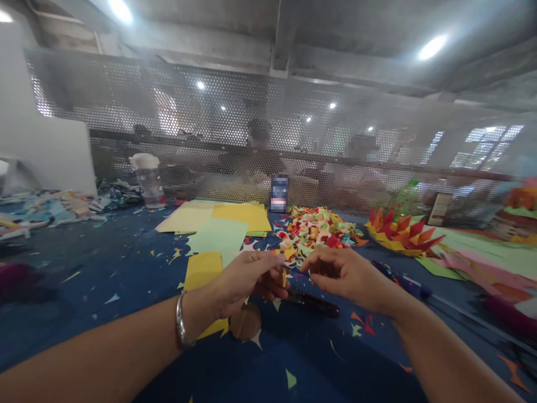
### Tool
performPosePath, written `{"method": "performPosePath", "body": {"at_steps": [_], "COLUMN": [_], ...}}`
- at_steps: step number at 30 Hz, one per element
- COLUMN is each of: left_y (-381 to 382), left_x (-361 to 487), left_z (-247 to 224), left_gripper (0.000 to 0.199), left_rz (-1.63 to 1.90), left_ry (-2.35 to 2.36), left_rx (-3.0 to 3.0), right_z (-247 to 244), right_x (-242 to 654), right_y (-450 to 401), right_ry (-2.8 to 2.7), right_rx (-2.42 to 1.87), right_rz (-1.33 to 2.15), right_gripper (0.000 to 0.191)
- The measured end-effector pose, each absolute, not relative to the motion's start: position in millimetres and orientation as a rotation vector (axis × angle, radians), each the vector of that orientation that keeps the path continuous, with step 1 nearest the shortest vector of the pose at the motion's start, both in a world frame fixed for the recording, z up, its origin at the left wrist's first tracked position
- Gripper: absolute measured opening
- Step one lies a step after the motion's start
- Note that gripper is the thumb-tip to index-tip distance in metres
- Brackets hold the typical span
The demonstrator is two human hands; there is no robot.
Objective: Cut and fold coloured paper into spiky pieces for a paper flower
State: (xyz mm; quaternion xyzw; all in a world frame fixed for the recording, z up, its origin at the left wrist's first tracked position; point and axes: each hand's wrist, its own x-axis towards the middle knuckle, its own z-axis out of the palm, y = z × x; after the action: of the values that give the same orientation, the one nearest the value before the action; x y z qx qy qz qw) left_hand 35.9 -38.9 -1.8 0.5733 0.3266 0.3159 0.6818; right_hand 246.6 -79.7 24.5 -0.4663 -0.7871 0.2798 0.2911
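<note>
My left hand (255, 280), with a silver bangle at the wrist, is closed in a pinch on a small yellow paper piece (285, 277). Just across from it, my right hand (342, 274) hovers with its fingers loosely curved and apart; I see nothing in them. Below both hands a dark-handled tool (316, 305) lies on the blue cloth; its front part is behind my left hand, so I cannot name it. A round brown disc (245, 322) lies under my left wrist, beside yellow paper (203, 271). Beyond my fingers rises a heap of cut paper pieces (319, 229).
Stacked paper sheets (188, 215) lie at the back, left of an upright phone (279, 193). A lidded cup (149, 182) stands further left. To the right are a red-and-yellow paper flower (403, 232), a blue glue gun (403, 280) and a green bottle (406, 198). Scraps litter the cloth.
</note>
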Motion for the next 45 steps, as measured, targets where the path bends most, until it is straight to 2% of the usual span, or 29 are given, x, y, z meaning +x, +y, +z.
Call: {"method": "performPosePath", "body": {"at_steps": [3, 22, 38, 45], "left_y": [-37, -33, -29, -29], "left_x": [37, 27, 26, 30], "left_z": [-2, 2, -3, -3], "left_gripper": [0.043, 0.03, 0.023, 0.022], "left_rz": [0.693, 0.543, 0.557, 0.611], "left_ry": [0.778, 0.739, 0.66, 0.655], "left_rx": [1.283, 1.443, 1.465, 1.517], "right_z": [23, 21, 22, 21], "right_x": [244, 238, 238, 239], "right_y": [-80, -83, -84, -81], "right_ry": [-2.129, -2.186, -2.212, -2.3], "right_rx": [-1.255, -1.28, -1.298, -1.356], "right_rz": [0.741, 0.664, 0.71, 0.541], "right_gripper": [0.014, 0.016, 0.008, 0.018]}}
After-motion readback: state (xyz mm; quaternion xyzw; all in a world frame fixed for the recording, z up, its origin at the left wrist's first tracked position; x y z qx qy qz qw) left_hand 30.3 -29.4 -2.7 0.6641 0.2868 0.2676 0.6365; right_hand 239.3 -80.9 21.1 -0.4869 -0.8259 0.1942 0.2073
